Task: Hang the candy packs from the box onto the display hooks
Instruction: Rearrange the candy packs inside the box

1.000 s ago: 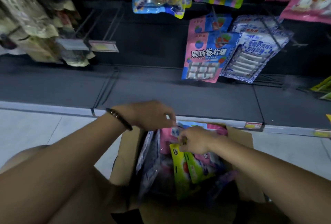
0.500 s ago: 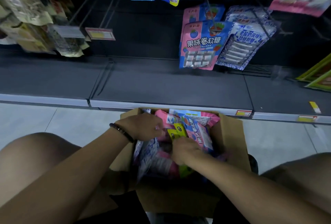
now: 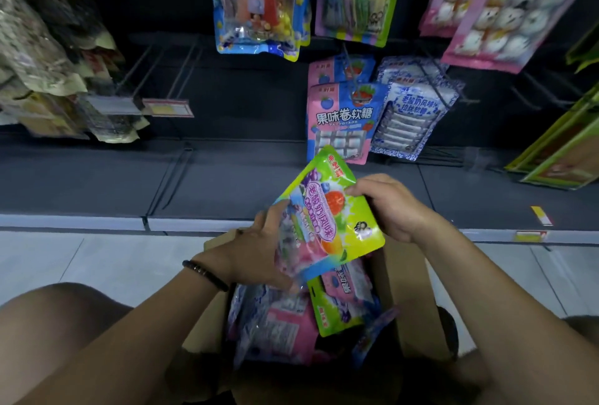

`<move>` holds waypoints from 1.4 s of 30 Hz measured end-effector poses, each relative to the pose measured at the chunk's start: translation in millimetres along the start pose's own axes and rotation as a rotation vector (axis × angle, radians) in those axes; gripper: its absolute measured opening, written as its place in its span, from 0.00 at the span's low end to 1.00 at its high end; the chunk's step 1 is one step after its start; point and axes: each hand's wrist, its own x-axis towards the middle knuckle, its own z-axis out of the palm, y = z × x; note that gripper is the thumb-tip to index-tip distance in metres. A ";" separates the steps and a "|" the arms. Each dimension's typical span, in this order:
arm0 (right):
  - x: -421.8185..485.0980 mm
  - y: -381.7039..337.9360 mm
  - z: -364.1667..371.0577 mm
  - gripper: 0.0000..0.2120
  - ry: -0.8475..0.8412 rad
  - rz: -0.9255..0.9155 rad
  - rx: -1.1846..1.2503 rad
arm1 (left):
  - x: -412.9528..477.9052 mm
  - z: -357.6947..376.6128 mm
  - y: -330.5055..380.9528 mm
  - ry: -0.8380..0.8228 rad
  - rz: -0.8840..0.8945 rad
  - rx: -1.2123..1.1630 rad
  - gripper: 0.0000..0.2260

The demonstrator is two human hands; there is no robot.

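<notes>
Crouching over the box (image 3: 409, 281), which stands on the floor between my knees so the reach is short, I see more candy packs (image 3: 285, 323) waiting inside it. Just above it I hold one green pack (image 3: 334, 210) with both hands. My left hand (image 3: 256, 252) curls its fingers around the lower left corner, perhaps with a second pack behind it. My right hand (image 3: 393, 207) pinches the right edge, thumb on the front. The top edge stays free and points toward the display, I think so that its hole can meet a hook. Further away the pink pack (image 3: 343, 116) and the blue-white pack (image 3: 413, 112) hang side by side. Empty hooks (image 3: 181, 70) stand well to their left.
</notes>
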 end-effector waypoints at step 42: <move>-19.2 -22.3 0.2 0.39 0.157 -0.499 -0.621 | 21.2 -59.5 100.5 0.552 0.201 -1.080 0.16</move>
